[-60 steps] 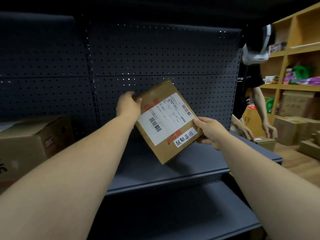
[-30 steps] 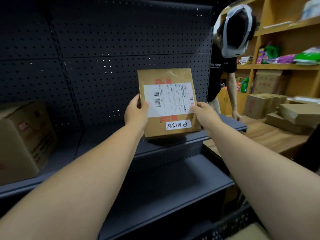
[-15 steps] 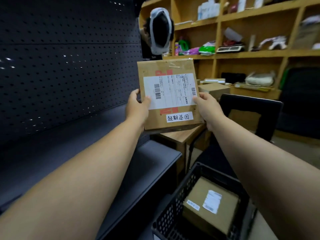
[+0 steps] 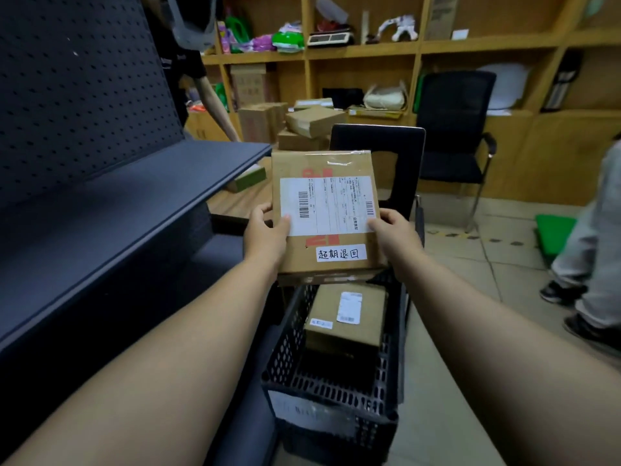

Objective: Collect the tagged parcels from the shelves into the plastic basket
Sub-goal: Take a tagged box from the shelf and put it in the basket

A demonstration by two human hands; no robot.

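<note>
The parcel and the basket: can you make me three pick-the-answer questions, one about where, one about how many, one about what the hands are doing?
1. Where is the held parcel?
A. above the black basket
B. on the dark shelf
C. on the chair

2. How many parcels lie in the basket?
A. none
B. one
C. four

3. What are the hands doing?
A. both hang loose
B. only one holds
C. both grip the parcel

Answers:
1 A, the basket sits below it.
2 B, one brown box shows inside.
3 C, the left hand and right hand clasp its two sides.
</note>
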